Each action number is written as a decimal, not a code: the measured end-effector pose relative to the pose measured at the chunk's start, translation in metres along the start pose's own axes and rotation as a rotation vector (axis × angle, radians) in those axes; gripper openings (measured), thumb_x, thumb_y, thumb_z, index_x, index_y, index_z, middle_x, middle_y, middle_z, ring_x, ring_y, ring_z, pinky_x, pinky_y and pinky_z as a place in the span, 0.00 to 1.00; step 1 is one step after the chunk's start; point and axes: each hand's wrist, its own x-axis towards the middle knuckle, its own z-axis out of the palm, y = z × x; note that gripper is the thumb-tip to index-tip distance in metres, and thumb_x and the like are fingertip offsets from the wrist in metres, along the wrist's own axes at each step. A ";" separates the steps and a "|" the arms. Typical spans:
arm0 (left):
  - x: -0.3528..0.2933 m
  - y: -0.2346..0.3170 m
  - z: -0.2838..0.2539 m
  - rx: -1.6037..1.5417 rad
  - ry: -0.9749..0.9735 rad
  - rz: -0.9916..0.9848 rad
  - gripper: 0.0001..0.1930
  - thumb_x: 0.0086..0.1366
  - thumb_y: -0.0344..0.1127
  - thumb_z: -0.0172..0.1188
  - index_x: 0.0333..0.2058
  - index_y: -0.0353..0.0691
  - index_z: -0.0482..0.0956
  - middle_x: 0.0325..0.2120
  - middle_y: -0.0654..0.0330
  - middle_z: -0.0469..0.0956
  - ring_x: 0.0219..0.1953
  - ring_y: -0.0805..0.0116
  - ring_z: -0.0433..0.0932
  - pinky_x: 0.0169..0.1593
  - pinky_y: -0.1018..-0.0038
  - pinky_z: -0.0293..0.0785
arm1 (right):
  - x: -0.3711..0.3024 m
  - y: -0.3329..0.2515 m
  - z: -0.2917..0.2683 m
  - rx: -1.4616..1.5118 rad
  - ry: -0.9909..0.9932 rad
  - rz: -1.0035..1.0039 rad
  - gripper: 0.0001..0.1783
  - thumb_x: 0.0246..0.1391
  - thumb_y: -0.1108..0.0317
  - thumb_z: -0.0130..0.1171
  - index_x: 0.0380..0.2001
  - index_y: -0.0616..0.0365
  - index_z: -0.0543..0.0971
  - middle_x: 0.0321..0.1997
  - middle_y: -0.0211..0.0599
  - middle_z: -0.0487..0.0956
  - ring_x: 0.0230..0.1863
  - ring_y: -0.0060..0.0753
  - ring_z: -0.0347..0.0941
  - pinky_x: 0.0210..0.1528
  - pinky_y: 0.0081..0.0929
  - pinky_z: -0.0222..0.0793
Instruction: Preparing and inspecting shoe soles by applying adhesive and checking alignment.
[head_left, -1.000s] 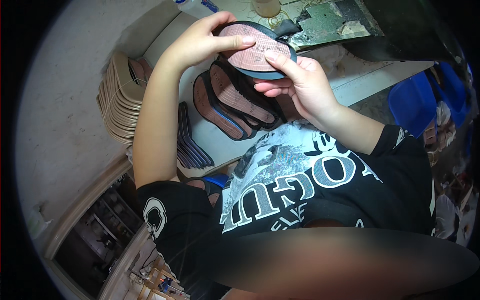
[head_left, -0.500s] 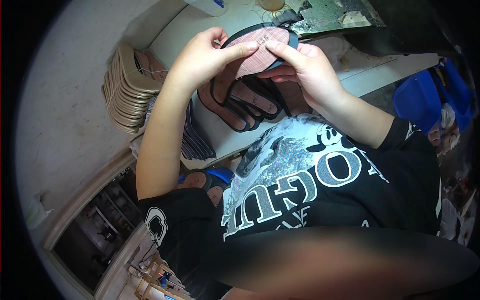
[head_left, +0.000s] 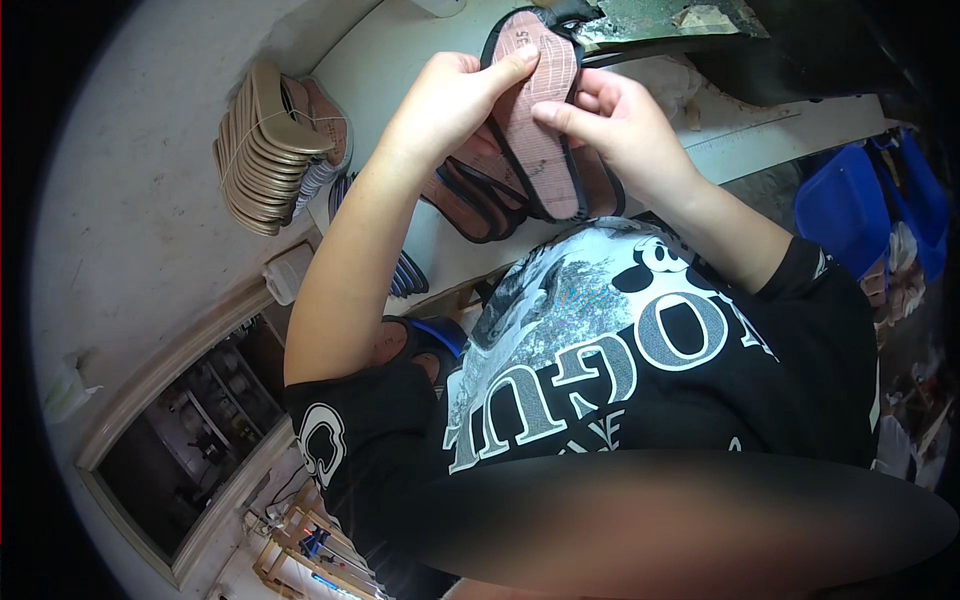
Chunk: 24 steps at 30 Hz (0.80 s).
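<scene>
Between both hands is a shoe insole [head_left: 545, 165], its face pinkish-brown with a scored pattern and its rim black. It stands lengthwise, the wide end away from me and the narrower end toward my shirt. My left hand [head_left: 445, 110] grips its left side, thumb flat on the face near the wide end. From the right, my right hand [head_left: 630, 120] pinches the edge, its thumb on the face around the middle and the other fingers partly behind. More pinkish insoles with black rims [head_left: 468, 208] lie beneath it on the white table [head_left: 385, 55].
A string-tied stack of gold-edged insoles [head_left: 262, 150] stands at the left by the wall. Dark-edged insoles [head_left: 408, 277] are stacked near my left forearm. A worn green board [head_left: 645, 22] lies at the back. Blue bins [head_left: 845, 210] stand at the right, below the table.
The insole has swung from a slanted, foreshortened pose to lengthwise, showing its full face. My right thumb has shifted from the wide end toward the middle. My view has shifted slightly.
</scene>
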 end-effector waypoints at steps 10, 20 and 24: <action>-0.025 -0.031 -0.012 -0.191 -0.136 0.030 0.17 0.64 0.48 0.59 0.33 0.36 0.77 0.26 0.62 0.81 0.22 0.78 0.78 0.26 0.84 0.73 | -0.006 0.001 -0.012 -0.028 -0.225 0.166 0.18 0.56 0.70 0.61 0.48 0.66 0.74 0.43 0.35 0.80 0.44 0.19 0.75 0.48 0.20 0.70; -0.055 -0.030 0.058 -0.532 0.211 0.626 0.24 0.64 0.29 0.55 0.58 0.31 0.61 0.48 0.56 0.71 0.49 0.72 0.71 0.55 0.75 0.66 | -0.005 -0.034 -0.013 -0.318 -0.061 -0.338 0.11 0.50 0.72 0.66 0.36 0.63 0.77 0.31 0.34 0.80 0.30 0.19 0.76 0.32 0.19 0.71; -0.064 -0.021 0.060 -0.487 0.244 0.644 0.26 0.64 0.28 0.54 0.60 0.30 0.58 0.49 0.55 0.70 0.50 0.71 0.71 0.56 0.74 0.66 | 0.001 -0.041 -0.027 -0.964 -0.065 -0.902 0.09 0.49 0.73 0.65 0.34 0.63 0.77 0.28 0.41 0.79 0.28 0.32 0.78 0.30 0.25 0.73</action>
